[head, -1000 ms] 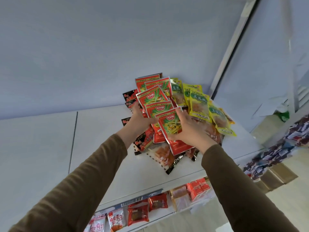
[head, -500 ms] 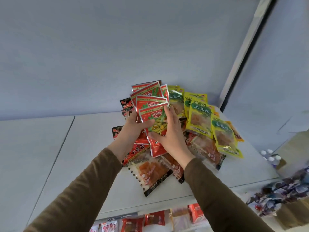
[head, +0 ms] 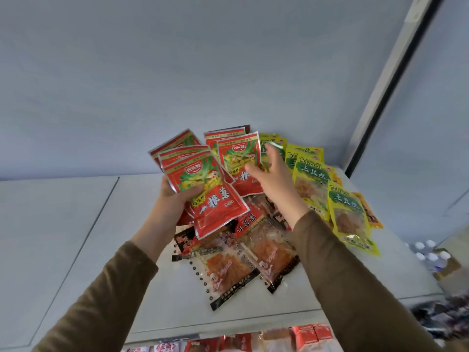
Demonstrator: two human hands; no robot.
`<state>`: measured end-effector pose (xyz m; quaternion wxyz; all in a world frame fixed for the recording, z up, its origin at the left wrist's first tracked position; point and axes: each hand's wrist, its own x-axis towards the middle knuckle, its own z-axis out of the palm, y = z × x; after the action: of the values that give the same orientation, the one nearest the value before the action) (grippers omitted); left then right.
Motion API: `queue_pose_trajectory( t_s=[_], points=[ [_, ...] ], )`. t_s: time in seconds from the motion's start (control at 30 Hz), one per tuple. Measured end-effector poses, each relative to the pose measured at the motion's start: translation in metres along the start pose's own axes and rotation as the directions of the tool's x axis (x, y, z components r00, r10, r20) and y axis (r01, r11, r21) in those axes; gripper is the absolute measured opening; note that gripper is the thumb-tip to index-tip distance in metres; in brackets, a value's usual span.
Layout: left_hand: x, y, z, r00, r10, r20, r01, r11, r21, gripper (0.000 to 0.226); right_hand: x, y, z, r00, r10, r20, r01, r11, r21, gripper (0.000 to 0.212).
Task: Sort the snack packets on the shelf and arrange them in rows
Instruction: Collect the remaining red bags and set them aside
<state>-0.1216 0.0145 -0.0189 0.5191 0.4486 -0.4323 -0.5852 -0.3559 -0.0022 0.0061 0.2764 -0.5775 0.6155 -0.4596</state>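
A heap of snack packets lies on the white top shelf point(head: 76, 250). My left hand point(head: 172, 199) grips a fanned stack of red packets point(head: 205, 189), lifted above the heap, thumb across the front one. My right hand point(head: 271, 176) reaches over the heap with fingers spread and touches another red packet point(head: 238, 158) that leans at the back. Yellow-green packets point(head: 314, 179) lie in an overlapping line to the right. Clear packets with orange contents point(head: 228, 270) and small red-black packets point(head: 248, 219) lie at the front of the heap.
The shelf's left half is bare white board, with a seam point(head: 83, 240) running front to back. A white upright post point(head: 385, 80) stands at the back right corner. More packaged snacks point(head: 304, 336) sit on the shelf below, and bottles in a box point(head: 431, 257) lower right.
My left hand has gathered the red packets into a stack and lifted them toward me. My right hand has let go of that stack and reached back to another red packet.
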Motion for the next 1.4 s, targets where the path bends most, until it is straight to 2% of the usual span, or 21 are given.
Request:
queue_pose_trajectory(
  t_s=[0.1, 0.27, 0.4, 0.5, 0.67, 0.77, 0.83, 0.97, 1.03, 1.1, 1.13, 1.17, 1.3, 1.4],
  points=[
    [0.000, 0.001, -0.008, 1.000, -0.025, -0.019, 0.024, 1.000, -0.017, 0.062, 0.035, -0.003, -0.004, 0.997, 0.080, 0.005, -0.079, 0.990, -0.114, 0.096],
    [0.000, -0.008, -0.007, 0.996, -0.072, -0.051, 0.071, 0.997, -0.031, 0.064, 0.062, -0.010, 0.019, 0.995, 0.090, 0.038, -0.081, 0.977, -0.199, 0.101],
    [0.003, -0.011, -0.006, 0.993, -0.095, -0.069, 0.093, 0.995, -0.040, 0.063, 0.073, -0.013, 0.040, 0.996, 0.066, 0.056, -0.054, 0.981, -0.187, 0.095],
    [0.005, -0.012, -0.007, 0.991, -0.107, -0.077, 0.105, 0.994, -0.025, 0.065, 0.074, -0.015, 0.051, 0.992, 0.108, 0.070, -0.093, 0.977, -0.193, 0.107],
    [0.008, -0.015, -0.007, 0.991, -0.102, -0.092, 0.103, 0.995, 0.009, 0.066, 0.076, -0.011, 0.058, 0.993, 0.113, 0.025, -0.105, 0.972, -0.212, 0.091],
    [0.010, -0.017, -0.006, 0.990, -0.105, -0.095, 0.107, 0.994, 0.016, 0.067, 0.077, -0.011, 0.061, 0.988, 0.140, 0.062, -0.117, 0.951, -0.285, 0.094],
    [0.012, -0.019, -0.006, 0.989, -0.110, -0.100, 0.112, 0.994, 0.013, 0.067, 0.078, -0.013, 0.061, 0.978, 0.188, 0.087, -0.164, 0.960, -0.226, 0.100],
    [0.014, -0.022, -0.008, 0.987, -0.128, -0.100, 0.129, 0.992, 0.005, 0.066, 0.079, -0.013, 0.061, 0.961, 0.260, 0.099, -0.265, 0.964, 0.039, 0.103],
    [0.015, -0.024, -0.009, 0.986, -0.130, -0.103, 0.132, 0.991, 0.011, 0.065, 0.080, -0.012, 0.060, 0.941, 0.304, 0.151, -0.329, 0.926, 0.186, 0.088],
    [0.015, -0.025, -0.009, 0.987, -0.121, -0.108, 0.124, 0.992, 0.019, 0.065, 0.081, -0.012, 0.056, 0.926, 0.306, 0.223, -0.359, 0.896, 0.260, 0.042],
    [0.015, -0.025, -0.009, 0.988, -0.113, -0.107, 0.117, 0.993, 0.024, 0.065, 0.081, -0.012, 0.054, 0.923, 0.297, 0.244, -0.361, 0.889, 0.281, 0.025],
    [0.014, -0.025, -0.009, 0.989, -0.106, -0.105, 0.109, 0.994, 0.030, 0.065, 0.080, -0.012, 0.052, 0.925, 0.281, 0.257, -0.352, 0.889, 0.293, 0.017],
    [0.010, -0.020, -0.010, 0.997, -0.059, -0.053, 0.061, 0.998, 0.025, 0.063, 0.075, -0.016, 0.041, 0.963, 0.139, 0.232, -0.209, 0.926, 0.314, 0.008],
    [0.003, -0.006, -0.015, 1.000, -0.023, -0.009, 0.023, 0.999, 0.031, 0.059, 0.072, -0.024, 0.025, 0.995, 0.064, 0.073, -0.090, 0.891, 0.445, 0.010]
  ],
)
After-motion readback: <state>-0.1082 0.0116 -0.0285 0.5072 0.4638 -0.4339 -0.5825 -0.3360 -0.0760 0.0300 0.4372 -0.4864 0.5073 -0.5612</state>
